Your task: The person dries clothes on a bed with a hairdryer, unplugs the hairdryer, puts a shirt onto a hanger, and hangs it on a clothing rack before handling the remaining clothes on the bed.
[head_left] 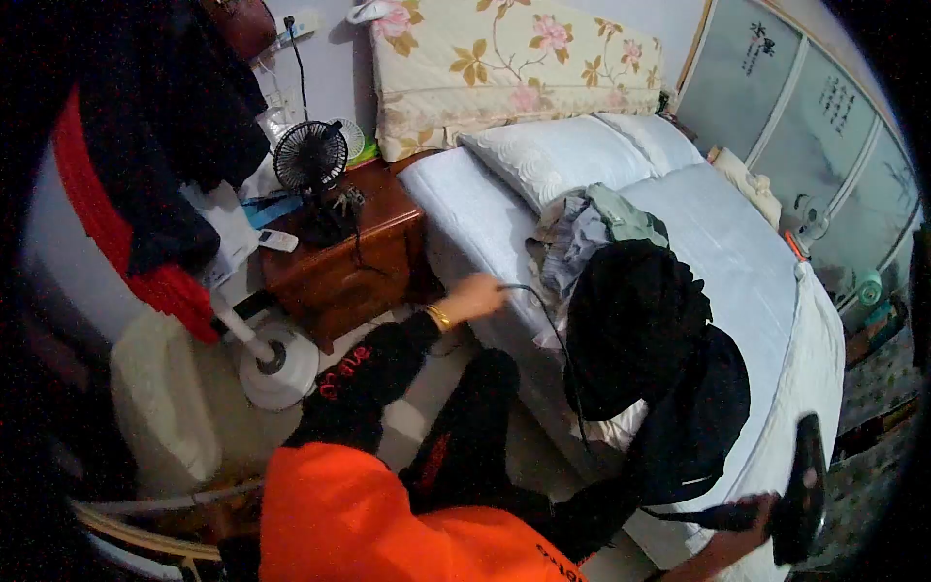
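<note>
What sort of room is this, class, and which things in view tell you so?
Most likely a bedroom: a bed with pillows, a flowered headboard cover behind them, and a wooden nightstand alongside.

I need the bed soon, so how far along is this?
Looks done: the black appliance is picked up, in the right hand. In hand: the left hand holds a cord. Probably left: the clothes, heaped unfolded on the bed.
</note>
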`<state>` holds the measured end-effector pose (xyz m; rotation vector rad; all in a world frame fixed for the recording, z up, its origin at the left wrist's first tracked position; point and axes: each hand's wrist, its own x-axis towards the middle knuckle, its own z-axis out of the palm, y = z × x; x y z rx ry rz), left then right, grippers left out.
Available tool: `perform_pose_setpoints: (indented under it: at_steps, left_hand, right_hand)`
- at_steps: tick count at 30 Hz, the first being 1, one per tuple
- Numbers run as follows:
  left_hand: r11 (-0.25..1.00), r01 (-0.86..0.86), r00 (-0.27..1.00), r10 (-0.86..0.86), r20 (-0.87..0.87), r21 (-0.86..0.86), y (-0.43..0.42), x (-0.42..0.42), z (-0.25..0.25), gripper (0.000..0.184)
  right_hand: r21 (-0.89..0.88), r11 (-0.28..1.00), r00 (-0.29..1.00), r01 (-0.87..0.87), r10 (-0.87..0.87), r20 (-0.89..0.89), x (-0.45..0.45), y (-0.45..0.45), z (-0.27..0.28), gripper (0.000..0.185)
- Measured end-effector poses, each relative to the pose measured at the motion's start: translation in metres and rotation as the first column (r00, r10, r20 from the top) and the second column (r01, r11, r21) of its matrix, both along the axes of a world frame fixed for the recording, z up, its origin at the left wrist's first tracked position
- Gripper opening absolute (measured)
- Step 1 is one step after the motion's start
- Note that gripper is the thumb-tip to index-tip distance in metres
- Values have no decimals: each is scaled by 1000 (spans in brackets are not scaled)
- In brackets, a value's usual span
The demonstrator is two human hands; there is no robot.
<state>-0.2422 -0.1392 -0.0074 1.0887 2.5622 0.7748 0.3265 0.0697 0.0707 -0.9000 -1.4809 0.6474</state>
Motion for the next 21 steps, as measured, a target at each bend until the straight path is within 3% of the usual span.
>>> perform_pose_setpoints:
  at_steps: [1,2,3,4,5,6,8,9,10,11,12,13,15,17,19,20,21]
  left_hand:
    - [997,49,998,-46,-43,58,20,15,-3,40]
    - [940,226,973,-228,-25,257,26,47,32,38]
    - [899,293,910,-366,193,325,45,60,34,34]
    - [848,334,899,-418,130,411,49,88,66,30]
    - [734,389,887,-462,-10,556,73,100,50,27]
    - [681,413,871,-489,-44,604,75,125,69,25]
    - [552,457,850,-501,-161,698,79,165,83,26]
    - [581,456,863,-475,-174,675,76,182,82,26]
    - [532,529,797,-580,-172,661,57,196,103,32]
    - [511,453,781,-622,-50,731,56,206,96,45]
    - [530,556,804,-537,-254,640,54,212,91,54]
    - [563,636,771,-449,-451,527,52,214,86,65]
    - [571,614,789,-455,-412,545,52,216,76,71]
    - [575,592,804,-465,-370,565,45,217,75,77]
    - [662,565,816,-538,-213,493,31,206,71,86]
    - [718,531,834,-536,-128,449,24,198,71,67]
    - [658,555,826,-511,-239,509,26,183,49,58]
  right_hand:
    - [-106,991,989,-77,63,-134,-42,-22,12,31]
    - [-116,975,979,-191,181,-98,-73,-36,22,27]
    - [-129,944,953,-303,297,-64,-101,-50,32,24]
    - [-212,908,926,-362,326,-189,-133,-68,40,25]
    - [-286,859,889,-425,336,-312,-158,-82,45,26]
    - [-286,855,886,-433,345,-309,-173,-87,45,26]
    - [-362,646,732,-672,504,-458,-197,-90,39,32]
    - [-360,640,727,-678,515,-454,-206,-87,33,32]
    - [-321,571,643,-755,552,-530,-215,-84,27,33]
    - [-276,497,552,-822,579,-600,-222,-83,26,35]
    - [-226,325,387,-918,618,-685,-229,-84,28,41]
    - [-228,322,386,-919,620,-683,-232,-85,29,41]
    - [-223,283,352,-933,583,-732,-230,-86,31,43]
    - [-272,344,427,-899,539,-726,-214,-65,20,37]
    - [-314,405,494,-859,488,-720,-201,-53,19,31]
    - [-254,440,472,-861,508,-721,-194,-50,25,29]
    - [-192,470,449,-861,529,-720,-188,-47,33,27]
